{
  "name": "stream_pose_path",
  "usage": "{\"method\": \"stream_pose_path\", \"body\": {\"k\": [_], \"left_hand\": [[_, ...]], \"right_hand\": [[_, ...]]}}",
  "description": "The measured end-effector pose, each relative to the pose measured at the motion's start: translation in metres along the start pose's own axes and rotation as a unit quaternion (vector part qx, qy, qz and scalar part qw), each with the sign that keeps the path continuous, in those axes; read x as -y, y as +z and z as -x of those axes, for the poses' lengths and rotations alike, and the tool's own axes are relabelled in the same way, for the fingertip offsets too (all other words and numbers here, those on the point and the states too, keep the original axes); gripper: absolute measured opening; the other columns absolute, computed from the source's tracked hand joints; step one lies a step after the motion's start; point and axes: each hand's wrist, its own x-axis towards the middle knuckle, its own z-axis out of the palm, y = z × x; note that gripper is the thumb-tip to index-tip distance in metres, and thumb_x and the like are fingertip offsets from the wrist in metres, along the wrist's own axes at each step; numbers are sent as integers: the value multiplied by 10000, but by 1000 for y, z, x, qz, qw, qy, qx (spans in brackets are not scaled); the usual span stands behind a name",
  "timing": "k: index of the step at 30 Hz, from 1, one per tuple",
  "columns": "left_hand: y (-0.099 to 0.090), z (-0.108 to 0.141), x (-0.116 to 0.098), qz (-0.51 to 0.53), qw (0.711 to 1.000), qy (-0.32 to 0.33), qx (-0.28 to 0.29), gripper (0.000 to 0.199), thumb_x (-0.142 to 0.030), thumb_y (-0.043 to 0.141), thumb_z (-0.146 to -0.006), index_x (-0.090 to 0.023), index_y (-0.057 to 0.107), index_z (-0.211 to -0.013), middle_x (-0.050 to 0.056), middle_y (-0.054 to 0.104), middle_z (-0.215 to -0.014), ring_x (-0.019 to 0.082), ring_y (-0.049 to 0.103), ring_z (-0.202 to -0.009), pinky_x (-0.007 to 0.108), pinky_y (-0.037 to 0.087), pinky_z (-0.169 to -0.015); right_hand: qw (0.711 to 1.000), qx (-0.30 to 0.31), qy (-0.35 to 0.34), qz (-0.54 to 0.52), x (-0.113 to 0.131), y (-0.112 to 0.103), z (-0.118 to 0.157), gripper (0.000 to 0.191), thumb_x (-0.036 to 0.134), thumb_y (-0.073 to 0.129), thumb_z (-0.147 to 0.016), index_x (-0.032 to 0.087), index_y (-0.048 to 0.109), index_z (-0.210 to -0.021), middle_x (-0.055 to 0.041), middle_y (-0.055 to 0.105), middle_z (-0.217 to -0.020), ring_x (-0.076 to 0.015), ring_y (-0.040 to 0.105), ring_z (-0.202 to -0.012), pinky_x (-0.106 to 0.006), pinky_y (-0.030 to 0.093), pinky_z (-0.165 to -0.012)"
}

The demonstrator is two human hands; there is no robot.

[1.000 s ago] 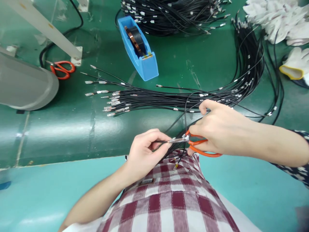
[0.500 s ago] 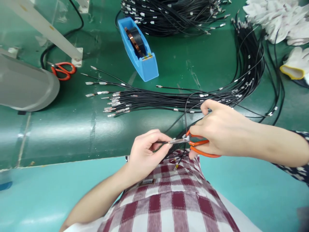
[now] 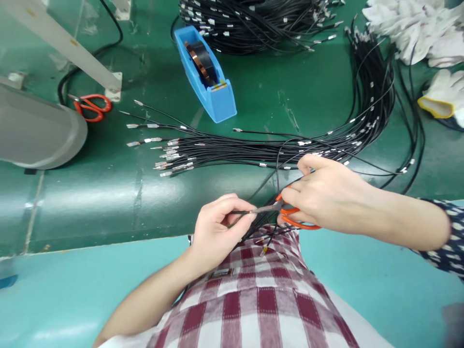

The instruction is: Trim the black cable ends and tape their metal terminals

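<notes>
Between the thumb and fingers of my left hand (image 3: 222, 232) is the end of a thin black cable (image 3: 239, 212). My right hand (image 3: 322, 198) grips orange-handled scissors (image 3: 268, 208), whose blades point left and meet the cable end at my left fingertips. Whether the blade tips are fully closed is too small to tell. Under and behind both hands, more black cables (image 3: 259, 224) run over the table edge onto a checked apron (image 3: 253, 270). A bundle of black cables (image 3: 232, 147) with white labels lies just beyond my hands.
A blue tape dispenser (image 3: 224, 104) stands behind the bundle. Farther back is a large coil of black cables (image 3: 246, 29). White gloves (image 3: 416, 29) lie at the far right. A second pair of orange scissors (image 3: 92, 107) rests at left, near a grey cylinder (image 3: 39, 128) and a white post (image 3: 72, 46).
The scissors have turned slightly in my right hand, and their handles have drawn closer together. My right hand has shifted a little to the left; my left hand keeps its pinch on the cable.
</notes>
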Motion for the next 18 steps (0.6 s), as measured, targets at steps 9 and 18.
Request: {"method": "stream_pose_path", "body": {"k": [9, 18], "left_hand": [[-14, -21, 0, 375, 900, -196, -100, 236, -292, 858, -696, -144, 702, -793, -17, 594, -682, 28, 327, -491, 208, 250, -500], [-27, -23, 10, 493, 836, -221, -92, 244, -274, 750, -843, -54, 719, -943, -76, 351, -575, 27, 303, -475, 198, 235, -515]], "right_hand": [[905, -163, 310, -241, -83, 4, -24, 576, 725, 446, -895, 218, 512, -629, -11, 565, -520, -152, 480, -495, -299, 310, -548], [939, -3, 338, 69, -164, 31, -49, 213, 297, 486, -954, 126, 611, -970, -219, 719, -938, -238, 616, -701, -325, 282, -620]]}}
